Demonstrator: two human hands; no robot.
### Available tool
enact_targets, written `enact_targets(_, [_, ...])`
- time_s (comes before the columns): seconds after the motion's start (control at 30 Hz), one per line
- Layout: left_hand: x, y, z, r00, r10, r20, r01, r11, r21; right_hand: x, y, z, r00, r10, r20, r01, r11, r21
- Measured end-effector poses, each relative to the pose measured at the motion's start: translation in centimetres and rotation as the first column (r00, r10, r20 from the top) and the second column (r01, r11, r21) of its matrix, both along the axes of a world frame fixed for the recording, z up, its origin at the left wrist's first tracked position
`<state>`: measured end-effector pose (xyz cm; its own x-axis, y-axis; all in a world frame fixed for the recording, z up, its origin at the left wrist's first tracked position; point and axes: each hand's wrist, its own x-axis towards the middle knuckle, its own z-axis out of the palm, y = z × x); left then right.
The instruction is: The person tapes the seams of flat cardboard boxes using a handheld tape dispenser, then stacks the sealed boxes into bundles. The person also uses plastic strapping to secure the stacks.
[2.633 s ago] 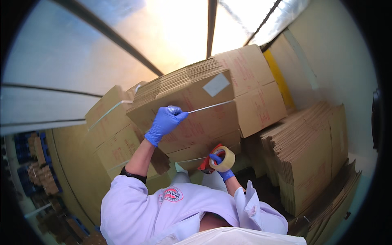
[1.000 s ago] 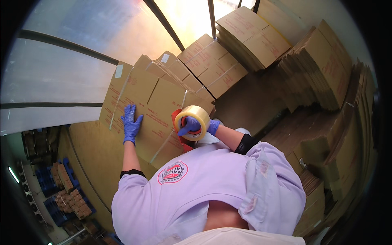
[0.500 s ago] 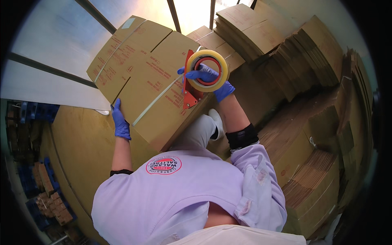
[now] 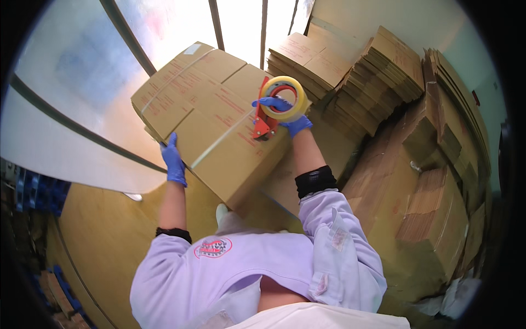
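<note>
While the left hand (image 4: 174, 160) is gripping the left edge of a strapped cardboard bundle (image 4: 216, 129), the right hand (image 4: 297, 125), well apart, is clasping a red tape dispenser (image 4: 263, 129) over the bundle's right side. The bundle is slanting before the person's torso (image 4: 268, 252), stacked cardboard (image 4: 375, 85) standing to its right.
</note>
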<state>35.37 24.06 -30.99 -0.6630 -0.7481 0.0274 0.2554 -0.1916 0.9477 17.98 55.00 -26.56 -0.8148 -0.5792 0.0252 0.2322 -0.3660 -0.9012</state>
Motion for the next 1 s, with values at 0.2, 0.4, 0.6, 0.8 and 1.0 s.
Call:
enact_targets(0.2, [0.2, 0.4, 0.7, 0.962, 0.21, 0.172, -0.081, 0.827, -0.557, 1.1, 0.4, 0.4, 0.996, -0.09, -0.002, 0.089, 0.985, -0.146])
enact_targets(0.4, [-3.2, 9.0, 9.6, 0.627, -0.737, 0.252, 0.744, 0.472, -0.472, 4.6, 2.4, 1.5, 0.652, -0.46, -0.603, 0.676, 0.713, 0.186])
enact_targets(0.6, [-5.3, 10.6, 9.9, 0.15, -0.914, 0.378, 0.987, 0.118, -0.107, 11.3, -1.1, 8.5, 0.111, -0.368, -0.923, 0.98, 0.195, 0.04])
enact_targets(0.8, [-9.2, 6.8, 7.5, 0.181, -0.939, 0.294, 0.976, 0.135, -0.171, 13.4, -4.7, 11.1, 0.188, -0.934, -0.305, 0.977, 0.208, -0.036])
enact_targets(1.0, [-7.4, 7.5, 6.6, 0.53, -0.817, 0.228, 0.368, -0.021, -0.93, 6.9, -7.8, 7.2, 0.689, -0.724, -0.04, 0.568, 0.572, -0.592])
